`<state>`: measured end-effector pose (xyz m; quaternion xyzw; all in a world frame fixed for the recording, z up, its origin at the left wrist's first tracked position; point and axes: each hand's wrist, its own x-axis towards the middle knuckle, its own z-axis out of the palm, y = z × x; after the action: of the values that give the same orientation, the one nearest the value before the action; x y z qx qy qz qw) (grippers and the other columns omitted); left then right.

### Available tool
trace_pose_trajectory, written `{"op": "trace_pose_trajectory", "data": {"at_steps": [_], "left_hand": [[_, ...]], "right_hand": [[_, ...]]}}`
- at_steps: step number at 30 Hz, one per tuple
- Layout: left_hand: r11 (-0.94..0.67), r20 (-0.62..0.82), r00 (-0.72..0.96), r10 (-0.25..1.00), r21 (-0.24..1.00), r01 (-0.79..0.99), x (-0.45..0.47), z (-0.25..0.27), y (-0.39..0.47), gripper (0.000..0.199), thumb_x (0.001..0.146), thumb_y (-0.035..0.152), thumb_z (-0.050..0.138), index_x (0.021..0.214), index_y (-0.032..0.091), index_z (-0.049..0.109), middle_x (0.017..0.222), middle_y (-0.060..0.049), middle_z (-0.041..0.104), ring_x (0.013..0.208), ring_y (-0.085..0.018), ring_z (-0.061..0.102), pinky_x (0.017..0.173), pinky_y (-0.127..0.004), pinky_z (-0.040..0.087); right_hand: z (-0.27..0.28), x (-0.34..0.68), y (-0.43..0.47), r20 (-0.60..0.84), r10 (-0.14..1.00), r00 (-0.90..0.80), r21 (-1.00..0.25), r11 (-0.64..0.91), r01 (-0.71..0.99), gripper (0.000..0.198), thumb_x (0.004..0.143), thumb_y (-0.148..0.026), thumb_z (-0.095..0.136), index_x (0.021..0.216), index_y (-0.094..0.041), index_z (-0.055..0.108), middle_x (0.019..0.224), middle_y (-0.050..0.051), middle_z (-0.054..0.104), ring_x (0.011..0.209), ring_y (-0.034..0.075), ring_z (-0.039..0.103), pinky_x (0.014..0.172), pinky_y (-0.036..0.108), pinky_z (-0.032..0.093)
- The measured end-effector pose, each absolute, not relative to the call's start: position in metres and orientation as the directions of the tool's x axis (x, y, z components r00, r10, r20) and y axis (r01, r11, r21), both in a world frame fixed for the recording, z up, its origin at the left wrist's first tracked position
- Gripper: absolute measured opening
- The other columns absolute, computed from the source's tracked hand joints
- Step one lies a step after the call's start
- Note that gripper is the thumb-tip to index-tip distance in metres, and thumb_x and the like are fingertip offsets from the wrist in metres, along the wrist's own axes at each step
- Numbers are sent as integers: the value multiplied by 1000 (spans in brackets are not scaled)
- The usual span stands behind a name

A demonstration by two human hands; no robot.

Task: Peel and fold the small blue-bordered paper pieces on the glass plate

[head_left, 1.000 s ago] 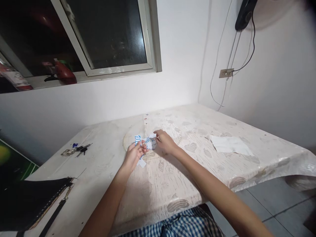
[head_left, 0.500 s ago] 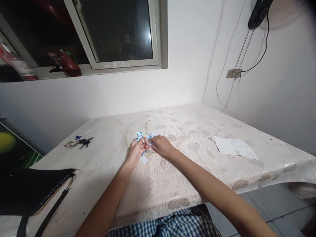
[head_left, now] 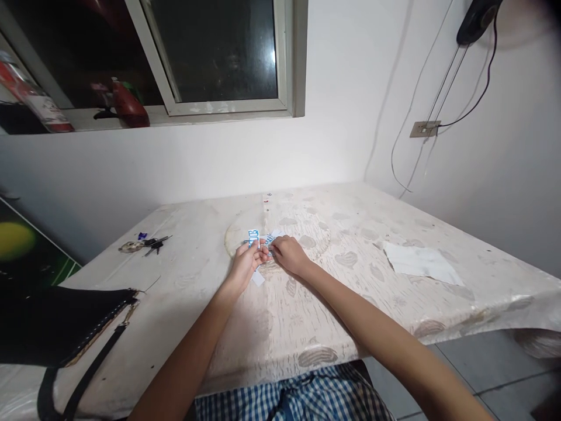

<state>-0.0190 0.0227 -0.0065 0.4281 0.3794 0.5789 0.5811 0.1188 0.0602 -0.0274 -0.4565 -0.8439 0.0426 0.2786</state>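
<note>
My left hand (head_left: 246, 261) is closed, pinching a small white card with blue printing (head_left: 253, 235) upright between thumb and fingers. Close beside it, my right hand (head_left: 289, 255) has its fingers curled together, their tips almost meeting the left fingertips. Whatever the right fingertips pinch is too small to make out. Behind the fingers lies another blue-printed white piece (head_left: 277, 234), partly covered by the right hand. Below the left fingers a plain white paper piece (head_left: 258, 278) shows. All of this is over a round clear mat (head_left: 231, 231) on the patterned tablecloth.
On the left of the table lie keys with a keychain (head_left: 151, 244) and a black bag (head_left: 65, 321) with a strap. A torn white paper (head_left: 421, 263) is at the right. The wall rises behind, with a window (head_left: 219, 52) and an outlet (head_left: 424, 129).
The view has shifted slightly, so the scene sits a little differently in the picture. Both hands keep nearly the same pose, and the blue-printed card stays in the left hand.
</note>
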Motion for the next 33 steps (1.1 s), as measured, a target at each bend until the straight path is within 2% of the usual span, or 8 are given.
{"op": "trace_pose_trajectory", "data": {"at_steps": [4,7,10,13,18,23,27,33], "left_hand": [[-33,49,36,998,935,-354,-19,-8,24,20,77,29,57,84,10,54,61,-1,54,54,-10,52,62,-27,45],[-24,46,53,998,935,-353,-20,-10,25,21,78,29,57,85,10,54,61,-1,55,54,-10,54,64,-27,46],[0,27,71,997,938,-348,-20,-11,25,19,78,28,56,86,10,54,61,-2,56,57,-11,56,65,-28,48],[24,12,103,995,939,-344,-20,-12,24,17,80,26,54,87,10,54,61,-2,56,57,-11,56,67,-29,49],[64,-23,141,990,954,-293,-21,-13,23,17,82,26,51,88,10,54,61,-2,56,55,-11,57,69,-32,51],[66,-28,142,989,960,-271,-22,-14,23,19,82,28,53,89,11,54,65,-4,59,57,-12,59,71,-33,51],[85,-60,104,993,962,-259,-19,-9,20,20,84,29,50,88,11,55,84,-13,66,67,-18,65,76,-39,51],[145,-74,171,983,879,-453,-16,-5,20,12,82,20,52,81,10,58,93,-12,65,86,-25,65,90,-45,46]], "right_hand": [[-26,124,65,545,803,-240,-512,546,663,23,87,-17,35,84,-14,57,79,7,61,71,15,52,67,26,35],[-22,128,66,516,852,-93,-765,507,397,20,86,-22,36,84,-16,55,63,1,57,59,13,52,60,25,38],[-16,130,65,416,908,-48,-904,418,86,16,81,-23,41,84,-16,55,54,-2,54,52,13,52,58,25,42],[-7,131,62,358,932,-49,-931,353,-93,14,75,-21,48,86,-15,56,56,-1,56,53,12,54,58,26,45],[4,133,58,297,955,-24,-934,285,-215,14,67,-19,56,80,-14,59,61,-2,57,50,9,52,52,24,44],[5,134,61,178,984,-25,-953,167,-252,13,66,-15,55,77,-13,60,59,-2,57,46,9,49,47,23,41],[4,135,61,94,993,-70,-955,70,-290,12,65,-12,52,75,-13,59,57,-1,57,46,10,51,49,25,43],[3,136,60,156,982,-108,-965,129,-228,10,61,-13,54,68,-13,62,61,0,59,52,8,51,55,23,42]]}}
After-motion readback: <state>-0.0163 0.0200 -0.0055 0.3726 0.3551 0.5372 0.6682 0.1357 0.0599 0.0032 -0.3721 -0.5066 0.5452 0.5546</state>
